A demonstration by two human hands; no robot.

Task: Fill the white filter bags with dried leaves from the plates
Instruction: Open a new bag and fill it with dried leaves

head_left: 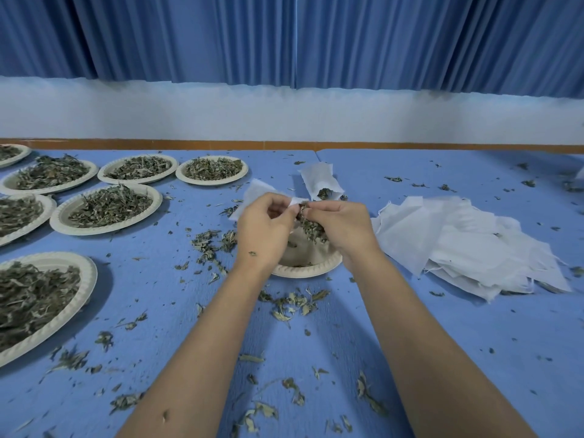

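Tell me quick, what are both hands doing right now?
Left hand: pinches the mouth of a white filter bag.
Right hand: grips a clump of dried leaves at the bag's mouth.

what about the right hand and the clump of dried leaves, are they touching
Touching. The head view shows the right hand gripping the clump of leaves, its fingers curled round it.

Blue curtain point(189, 36) above white wall point(284, 115), blue table point(458, 343) below
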